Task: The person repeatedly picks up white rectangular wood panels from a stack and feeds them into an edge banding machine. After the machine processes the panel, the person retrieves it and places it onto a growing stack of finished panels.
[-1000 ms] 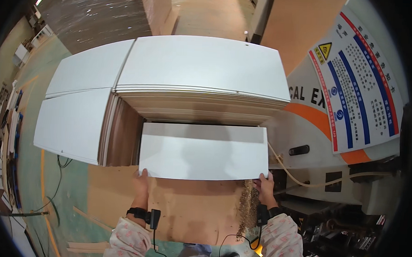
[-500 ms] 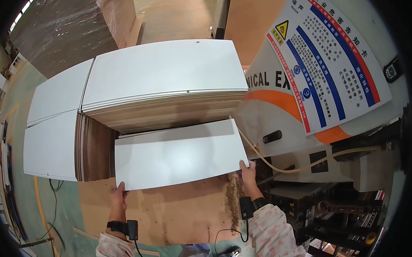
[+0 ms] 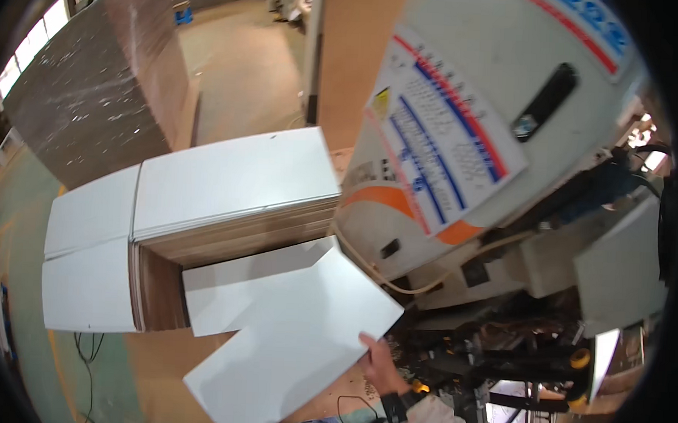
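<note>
My right hand (image 3: 378,362) is closed on the right edge of a white rectangular panel (image 3: 295,349), fingers reaching beneath it. The panel is tilted across the view, its near left corner hanging low toward the bottom edge. My left hand does not show. Partly under the held panel lies another white panel (image 3: 226,293), on the near side of a tall stack of white-faced panels (image 3: 235,169) with brown edges. A black band with a small device circles my right wrist.
Further white panel stacks (image 3: 90,287) stand at the left. A grey-white machine cabinet (image 3: 450,88) with a notice sheet (image 3: 444,137) rises at the right, a pale hose (image 3: 396,288) along its base. Dark machinery (image 3: 484,354) sits right of my hand. A film-wrapped pile (image 3: 87,87) is behind.
The held panel has lifted off the pile, turned and come nearer me, uncovering a panel beneath. My left hand has gone from sight. The whole view has swung right.
</note>
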A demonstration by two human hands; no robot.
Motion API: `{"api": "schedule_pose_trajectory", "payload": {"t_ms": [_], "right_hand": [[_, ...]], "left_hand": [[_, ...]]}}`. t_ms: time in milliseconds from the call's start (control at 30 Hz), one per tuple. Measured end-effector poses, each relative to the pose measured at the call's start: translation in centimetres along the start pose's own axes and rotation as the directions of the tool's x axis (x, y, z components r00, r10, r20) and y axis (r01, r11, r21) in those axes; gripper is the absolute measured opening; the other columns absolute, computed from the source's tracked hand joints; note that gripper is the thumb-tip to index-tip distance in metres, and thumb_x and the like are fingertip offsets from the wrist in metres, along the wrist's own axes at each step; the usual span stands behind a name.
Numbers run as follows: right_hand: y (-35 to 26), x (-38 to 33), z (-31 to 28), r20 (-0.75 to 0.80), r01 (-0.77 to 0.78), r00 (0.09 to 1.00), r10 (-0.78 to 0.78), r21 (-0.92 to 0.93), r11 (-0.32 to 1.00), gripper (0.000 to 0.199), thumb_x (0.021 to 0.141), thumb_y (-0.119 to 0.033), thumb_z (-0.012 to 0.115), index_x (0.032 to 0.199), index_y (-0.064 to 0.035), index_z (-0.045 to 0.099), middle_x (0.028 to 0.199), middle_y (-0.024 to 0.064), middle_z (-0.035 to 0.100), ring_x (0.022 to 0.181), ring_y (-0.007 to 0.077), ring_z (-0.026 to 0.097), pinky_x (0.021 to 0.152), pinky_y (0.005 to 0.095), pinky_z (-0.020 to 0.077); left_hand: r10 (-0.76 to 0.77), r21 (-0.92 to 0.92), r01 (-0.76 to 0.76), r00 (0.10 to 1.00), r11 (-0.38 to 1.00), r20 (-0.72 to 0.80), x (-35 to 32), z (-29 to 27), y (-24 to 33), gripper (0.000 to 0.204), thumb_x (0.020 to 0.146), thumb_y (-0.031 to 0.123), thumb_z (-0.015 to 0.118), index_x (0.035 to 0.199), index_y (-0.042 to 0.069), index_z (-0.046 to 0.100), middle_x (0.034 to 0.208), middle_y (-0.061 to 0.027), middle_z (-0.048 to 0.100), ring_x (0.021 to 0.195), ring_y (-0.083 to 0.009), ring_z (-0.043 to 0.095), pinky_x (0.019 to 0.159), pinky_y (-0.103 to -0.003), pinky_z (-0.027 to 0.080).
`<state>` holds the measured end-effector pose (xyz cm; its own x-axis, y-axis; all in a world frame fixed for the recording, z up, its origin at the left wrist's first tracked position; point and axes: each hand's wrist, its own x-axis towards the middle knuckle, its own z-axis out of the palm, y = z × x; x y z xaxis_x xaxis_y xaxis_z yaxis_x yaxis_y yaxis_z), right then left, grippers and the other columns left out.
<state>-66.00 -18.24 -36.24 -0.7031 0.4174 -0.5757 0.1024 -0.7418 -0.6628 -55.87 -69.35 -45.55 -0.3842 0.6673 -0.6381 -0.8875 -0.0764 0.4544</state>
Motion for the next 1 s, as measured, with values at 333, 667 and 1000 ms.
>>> {"api": "schedule_pose_trajectory", "payload": {"t_ms": [333, 667, 1000], "right_hand": [[-13.0, -31.9, -2.6, 0.108, -0.15, 0.982, 0.153, -0.035, 0.988, 0.038, 0.081, -0.004, 0.058, 0.117, -0.0016, 0.046, 0.113, 0.0056, 0.054, 0.105, 0.0159, 0.05, 0.091, 0.0293, 0.0389], [-21.4, -48.5, -17.9, 0.015, 0.2, 0.978, -0.206, 0.194, 0.96, 0.034, 0.085, -0.003, 0.053, 0.118, -0.0006, 0.046, 0.113, 0.0077, 0.054, 0.1, 0.0176, 0.054, 0.087, 0.029, 0.0447], [-39.6, -46.0, -35.3, -0.354, 0.717, 0.689, -0.633, 0.46, 0.523, 0.042, 0.089, -0.032, 0.047, 0.117, -0.0018, 0.043, 0.111, 0.0132, 0.054, 0.099, 0.0273, 0.055, 0.086, 0.0406, 0.0452]], "left_hand": [[0.143, -0.005, -0.159, 0.902, 0.987, -0.407, -2.9, 31.5, 13.9, 0.049, 0.091, 0.029, 0.043, 0.121, -0.01, 0.039, 0.118, -0.0128, 0.05, 0.106, -0.0237, 0.049, 0.088, -0.033, 0.042], [0.304, 0.37, -0.241, 0.945, 0.897, -0.123, -4.8, 50.9, 8.7, 0.051, 0.091, 0.031, 0.043, 0.119, -0.012, 0.041, 0.114, -0.014, 0.052, 0.102, -0.0238, 0.052, 0.086, -0.032, 0.043], [0.483, 0.533, -0.383, 0.874, 0.754, -0.055, -5.6, 66.7, -3.8, 0.053, 0.091, 0.033, 0.042, 0.116, -0.013, 0.043, 0.111, -0.0152, 0.055, 0.098, -0.0239, 0.054, 0.083, -0.031, 0.044]]}}
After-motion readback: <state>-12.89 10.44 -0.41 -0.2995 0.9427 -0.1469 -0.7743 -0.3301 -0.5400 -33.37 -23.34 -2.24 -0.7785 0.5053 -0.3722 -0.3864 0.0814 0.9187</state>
